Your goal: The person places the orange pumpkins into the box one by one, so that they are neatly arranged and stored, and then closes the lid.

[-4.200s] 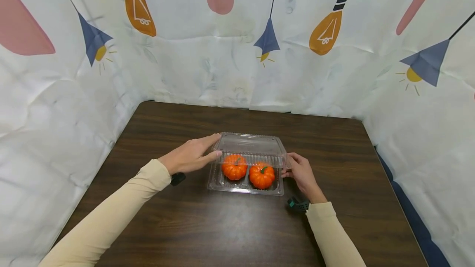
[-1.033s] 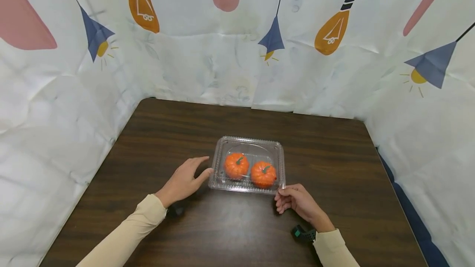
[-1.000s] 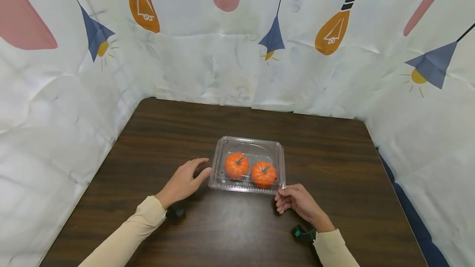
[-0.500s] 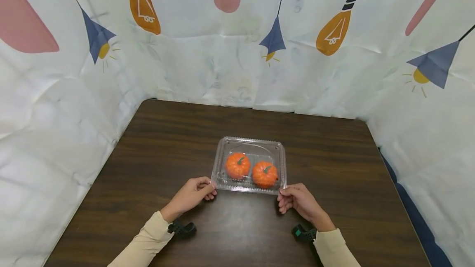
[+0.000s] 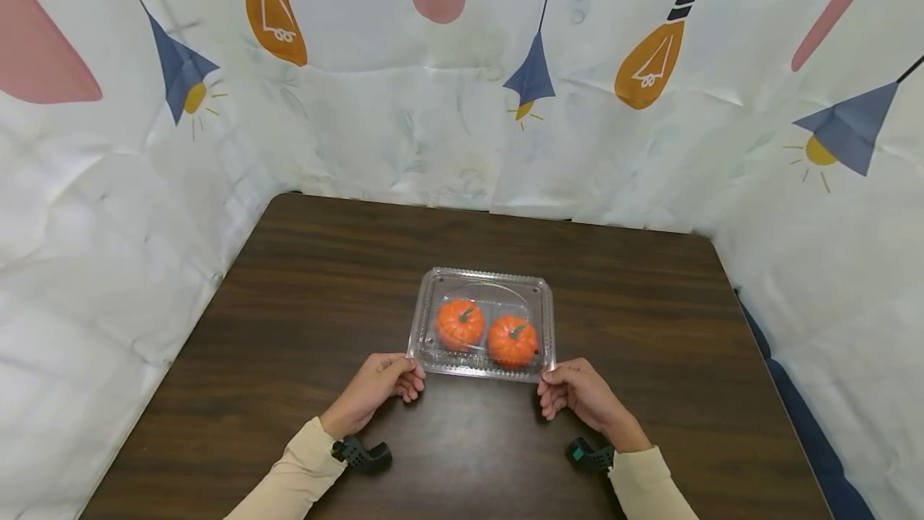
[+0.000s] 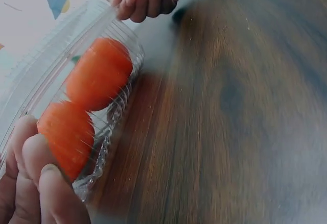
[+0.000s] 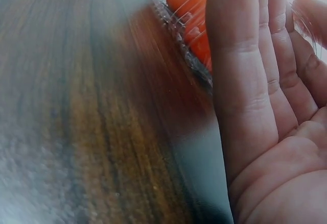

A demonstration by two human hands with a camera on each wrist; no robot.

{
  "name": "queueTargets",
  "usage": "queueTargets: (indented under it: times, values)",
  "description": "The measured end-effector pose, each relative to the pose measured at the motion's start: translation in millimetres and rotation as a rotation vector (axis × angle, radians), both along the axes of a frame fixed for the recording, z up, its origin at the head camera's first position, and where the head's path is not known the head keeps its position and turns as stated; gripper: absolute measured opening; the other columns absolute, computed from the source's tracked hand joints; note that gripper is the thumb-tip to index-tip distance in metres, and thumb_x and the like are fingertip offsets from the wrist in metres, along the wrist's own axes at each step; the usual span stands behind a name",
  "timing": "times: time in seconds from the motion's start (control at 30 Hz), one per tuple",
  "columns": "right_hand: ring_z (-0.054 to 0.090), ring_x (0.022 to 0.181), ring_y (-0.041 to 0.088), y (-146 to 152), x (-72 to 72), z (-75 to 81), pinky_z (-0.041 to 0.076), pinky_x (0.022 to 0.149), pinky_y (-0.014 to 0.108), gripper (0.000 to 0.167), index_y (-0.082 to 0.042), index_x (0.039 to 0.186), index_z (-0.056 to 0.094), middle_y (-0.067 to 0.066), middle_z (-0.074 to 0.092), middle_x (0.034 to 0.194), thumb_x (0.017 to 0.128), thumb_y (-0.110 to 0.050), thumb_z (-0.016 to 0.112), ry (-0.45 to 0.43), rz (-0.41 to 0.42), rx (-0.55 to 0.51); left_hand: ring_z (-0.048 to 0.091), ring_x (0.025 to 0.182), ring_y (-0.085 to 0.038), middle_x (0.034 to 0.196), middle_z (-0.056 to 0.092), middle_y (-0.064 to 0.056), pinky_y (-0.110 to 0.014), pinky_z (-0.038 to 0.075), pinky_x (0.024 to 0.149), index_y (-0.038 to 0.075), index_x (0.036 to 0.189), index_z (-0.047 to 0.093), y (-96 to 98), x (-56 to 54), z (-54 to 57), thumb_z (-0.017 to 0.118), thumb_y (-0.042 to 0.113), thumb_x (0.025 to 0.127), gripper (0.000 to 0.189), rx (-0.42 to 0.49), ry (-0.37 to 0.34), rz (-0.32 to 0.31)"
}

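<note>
A clear plastic clamshell container [image 5: 472, 373] lies on the table with its lid down over the base. Inside sit two small orange pumpkins with green stems, a left pumpkin [image 5: 459, 324] and a right pumpkin [image 5: 512, 342]. At the front left corner my left hand [image 5: 374, 392] pinches the rim between thumb and curled fingers. My right hand [image 5: 583, 400] pinches the front right corner the same way. In the left wrist view the pumpkins show through the ribbed side wall. The right wrist view shows mostly my right hand [image 7: 255, 96], which hides much of the container.
The dark brown wooden table [image 5: 346, 263] reaches back to a white curtain [image 5: 375, 127] printed with lamps and bulbs. The curtain also hangs along both sides. Black bands sit on both wrists, the left band [image 5: 361, 454] and the right band [image 5: 590, 454].
The lid, tilted up at first, has come down over the pumpkins. My left hand has moved from the left side to the front left corner and gripped it. The right hand keeps its hold.
</note>
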State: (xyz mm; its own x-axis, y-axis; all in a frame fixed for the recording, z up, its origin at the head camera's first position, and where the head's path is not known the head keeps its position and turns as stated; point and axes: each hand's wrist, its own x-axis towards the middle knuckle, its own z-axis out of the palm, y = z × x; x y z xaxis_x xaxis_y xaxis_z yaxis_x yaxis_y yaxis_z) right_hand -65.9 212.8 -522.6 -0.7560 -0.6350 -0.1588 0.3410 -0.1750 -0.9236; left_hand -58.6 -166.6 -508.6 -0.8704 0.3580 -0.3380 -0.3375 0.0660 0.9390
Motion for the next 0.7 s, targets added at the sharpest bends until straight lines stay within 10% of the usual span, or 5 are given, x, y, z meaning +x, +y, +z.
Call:
queueTargets:
  times: [0.7]
  values:
    - [0.077, 0.069, 0.009, 1.9, -0.9, -0.9, 0.064, 0.065, 0.026, 0.033, -0.006, 0.089, 0.075, -0.003, 0.079, 0.079, 0.106, -0.007, 0.046, -0.005, 0.005, -0.008, 0.059, 0.069, -0.008, 0.076, 0.068, 0.003, -0.020, 0.054, 0.065, -0.005, 0.091, 0.067, 5.2, 0.7, 0.8, 0.043, 0.009, 0.103, 0.031, -0.025, -0.013, 0.038]
